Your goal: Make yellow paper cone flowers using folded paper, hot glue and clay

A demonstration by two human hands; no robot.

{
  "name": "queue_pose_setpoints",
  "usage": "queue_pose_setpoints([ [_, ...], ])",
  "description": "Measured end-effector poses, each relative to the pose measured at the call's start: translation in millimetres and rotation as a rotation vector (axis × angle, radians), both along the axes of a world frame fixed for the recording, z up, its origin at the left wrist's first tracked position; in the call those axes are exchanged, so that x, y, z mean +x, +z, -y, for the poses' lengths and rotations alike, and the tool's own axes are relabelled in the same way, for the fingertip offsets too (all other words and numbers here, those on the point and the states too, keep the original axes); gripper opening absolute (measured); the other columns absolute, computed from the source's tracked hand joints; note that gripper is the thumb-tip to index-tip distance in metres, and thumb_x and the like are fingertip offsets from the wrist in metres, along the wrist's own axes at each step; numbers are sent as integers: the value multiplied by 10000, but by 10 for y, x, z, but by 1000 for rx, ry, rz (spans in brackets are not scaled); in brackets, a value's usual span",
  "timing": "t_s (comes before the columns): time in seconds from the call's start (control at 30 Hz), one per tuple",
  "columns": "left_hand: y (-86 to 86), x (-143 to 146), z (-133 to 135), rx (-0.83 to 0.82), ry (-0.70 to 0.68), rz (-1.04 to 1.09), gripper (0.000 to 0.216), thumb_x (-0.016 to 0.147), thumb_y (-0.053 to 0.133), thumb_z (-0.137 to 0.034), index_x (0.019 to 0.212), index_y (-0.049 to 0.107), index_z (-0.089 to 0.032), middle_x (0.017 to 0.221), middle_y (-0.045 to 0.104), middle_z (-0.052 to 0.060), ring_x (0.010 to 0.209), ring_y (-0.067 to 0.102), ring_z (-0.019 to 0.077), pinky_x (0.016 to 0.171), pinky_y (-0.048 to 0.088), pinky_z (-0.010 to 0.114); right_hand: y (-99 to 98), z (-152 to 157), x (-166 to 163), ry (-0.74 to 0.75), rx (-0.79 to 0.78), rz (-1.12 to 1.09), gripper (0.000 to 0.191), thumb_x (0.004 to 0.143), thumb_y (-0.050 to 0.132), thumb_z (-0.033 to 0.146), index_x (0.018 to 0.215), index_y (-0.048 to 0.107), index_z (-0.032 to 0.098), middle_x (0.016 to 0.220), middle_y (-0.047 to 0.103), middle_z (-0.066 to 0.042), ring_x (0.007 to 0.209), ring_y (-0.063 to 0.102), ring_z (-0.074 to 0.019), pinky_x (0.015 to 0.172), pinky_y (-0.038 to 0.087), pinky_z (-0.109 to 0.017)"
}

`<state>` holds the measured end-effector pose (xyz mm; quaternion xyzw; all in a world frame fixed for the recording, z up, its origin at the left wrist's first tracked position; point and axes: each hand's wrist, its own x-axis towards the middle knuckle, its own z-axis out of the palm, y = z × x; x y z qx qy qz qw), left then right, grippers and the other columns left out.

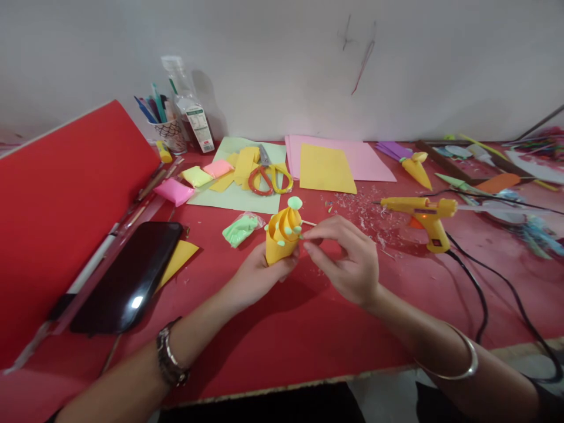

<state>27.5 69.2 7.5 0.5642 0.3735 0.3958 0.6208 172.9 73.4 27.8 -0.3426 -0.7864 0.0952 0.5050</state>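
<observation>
My left hand [259, 273] is wrapped round the base of a yellow paper cone craft [280, 249], holding it upright over the red table. Its swirled top carries several small pale green clay dots, with a larger green piece at the tip. At the cone's right side, my right hand [348, 258] has thumb and index finger pinched close to one of the green dots; whatever is between the fingertips is too small to make out. Just behind the cone lies an opened packet of green clay [241, 230]. A thin pale stick [309, 222] shows behind my right fingertips.
Right of my hands lies a yellow glue gun [423, 217] with a trailing black cord. Scissors [269, 176], clay packets [175, 191] and coloured paper [328, 168] lie toward the wall. A black phone [127, 276] and red board [74, 217] occupy the left.
</observation>
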Motion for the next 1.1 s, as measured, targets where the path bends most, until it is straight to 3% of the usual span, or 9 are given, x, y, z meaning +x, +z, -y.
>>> queue_pose_setpoints([
  [0.13, -7, -3, 3, -9, -13, 4, 87, 689, 461, -232, 648, 420, -168, 513, 354, -77, 463, 311, 53, 454, 256, 198, -10, -1, 0, 32, -33, -27, 123, 738, 532, 82, 778, 551, 196, 689, 575, 13, 657, 532, -99, 607, 449, -239],
  [0.33, 37, -6, -6, 27, 74, -26, 125, 677, 497, -259, 652, 410, -173, 592, 379, -57, 554, 353, 76, 542, 330, 217, -38, -21, 19, 51, -228, -120, 158, 744, 514, 131, 885, 517, 201, 734, 516, 1, 677, 508, -111, 627, 461, -264],
  [0.47, -40, 1, -18, 229, 174, -60, 142, 645, 551, -230, 702, 431, -180, 680, 448, -34, 648, 425, 110, 618, 378, 236, -77, -47, -1, 247, -381, 58, 455, 680, 626, 229, 1096, 448, 183, 989, 520, -72, 919, 503, -164, 792, 452, -331],
  [0.57, -114, 9, -21, 403, 237, -134, 82, 704, 527, -230, 750, 477, -183, 792, 495, -6, 734, 456, 128, 679, 387, 245, -125, -54, -39, 383, -466, 100, 589, 667, 649, 269, 1186, 383, 182, 1165, 458, -109, 1112, 412, -192, 945, 357, -375],
  [0.7, -144, 0, -26, 535, 256, -182, 126, 750, 480, -294, 702, 458, -180, 749, 493, 3, 698, 461, 139, 644, 399, 253, -179, -42, -77, 423, -557, -2, 576, 717, 604, 263, 1230, 345, 214, 1209, 447, -96, 1131, 417, -175, 957, 351, -358],
  [0.83, -167, -14, -34, 552, 199, -182, 152, 758, 442, -291, 842, 486, -172, 872, 551, 55, 817, 501, 181, 732, 416, 309, -221, -27, -99, 409, -596, -75, 428, 755, 550, 246, 1163, 422, 222, 1170, 464, -86, 1106, 444, -165, 932, 378, -333],
  [0.97, -190, -12, -42, 503, 176, -277, 148, 729, 448, -228, 851, 508, -171, 932, 566, 76, 879, 510, 201, 790, 413, 355, -231, -50, -112, 339, -561, -65, 252, 738, 551, 244, 983, 519, 192, 1087, 487, -92, 1045, 482, -171, 901, 400, -326],
  [1.1, -187, -39, -51, 523, 202, -393, 250, 706, 455, -185, 954, 488, -177, 987, 549, 82, 932, 497, 213, 813, 415, 388, -204, -87, -83, 203, -453, -47, 243, 727, 544, 216, 967, 516, 190, 1049, 520, -93, 1031, 488, -192, 897, 392, -363],
])
